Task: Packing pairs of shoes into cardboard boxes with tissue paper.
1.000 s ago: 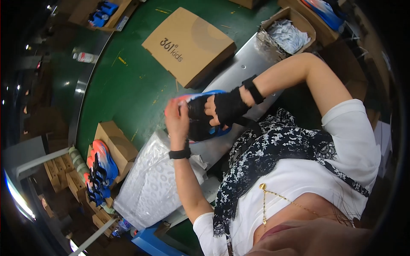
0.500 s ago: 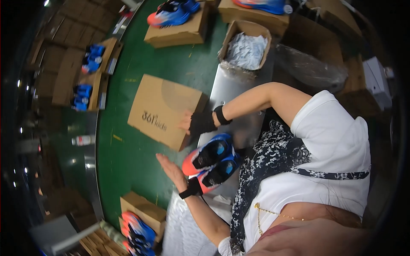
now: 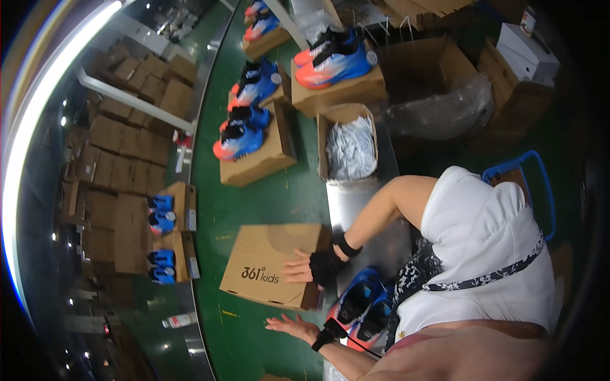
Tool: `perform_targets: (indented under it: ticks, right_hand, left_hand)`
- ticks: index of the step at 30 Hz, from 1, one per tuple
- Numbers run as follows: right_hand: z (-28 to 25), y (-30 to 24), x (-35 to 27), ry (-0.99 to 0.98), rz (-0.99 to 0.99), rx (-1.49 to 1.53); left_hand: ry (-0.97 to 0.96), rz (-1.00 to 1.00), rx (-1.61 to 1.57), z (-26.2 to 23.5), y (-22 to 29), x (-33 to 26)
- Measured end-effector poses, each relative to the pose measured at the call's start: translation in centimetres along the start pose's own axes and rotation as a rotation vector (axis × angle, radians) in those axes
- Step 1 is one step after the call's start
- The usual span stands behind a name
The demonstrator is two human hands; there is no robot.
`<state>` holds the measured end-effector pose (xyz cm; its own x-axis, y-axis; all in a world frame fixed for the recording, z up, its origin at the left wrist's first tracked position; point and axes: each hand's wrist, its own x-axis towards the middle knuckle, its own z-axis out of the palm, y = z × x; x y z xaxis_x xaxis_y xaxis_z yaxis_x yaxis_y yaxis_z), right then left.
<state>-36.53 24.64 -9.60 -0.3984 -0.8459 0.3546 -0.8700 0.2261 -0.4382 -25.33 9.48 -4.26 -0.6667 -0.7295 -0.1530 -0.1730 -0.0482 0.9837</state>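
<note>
Brown cardboard shoebox [image 3: 270,263] lies closed on the green conveyor belt [image 3: 273,200], lid up. The right hand [image 3: 311,267], in a black fingerless glove, rests flat on the box's near end with fingers spread, gripping nothing. The left hand [image 3: 293,327] hovers open just below the box, over the belt, apart from the right hand. A pair of blue and orange sneakers [image 3: 359,308] sits beside both hands on the metal worktop [image 3: 356,203].
</note>
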Motion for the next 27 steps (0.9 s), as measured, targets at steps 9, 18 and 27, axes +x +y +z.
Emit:
perform_targets:
  ticks: [9, 18, 27]
  right_hand:
    - [-13.6, 2.5, -1.9, 0.900, 0.720, 0.683]
    - [-18.0, 14.7, -11.6, 0.266, 0.824, -0.271]
    - [-17.5, 16.2, -13.7, 0.485, 0.679, -0.367]
  left_hand:
    - [-0.411, -0.292, 0.250, -3.3, -1.4, 0.5]
    - [-0.426, -0.011, 0.392, -8.1, -12.1, 5.2]
    - [-0.192, -0.139, 0.252, -10.7, -3.2, -2.9]
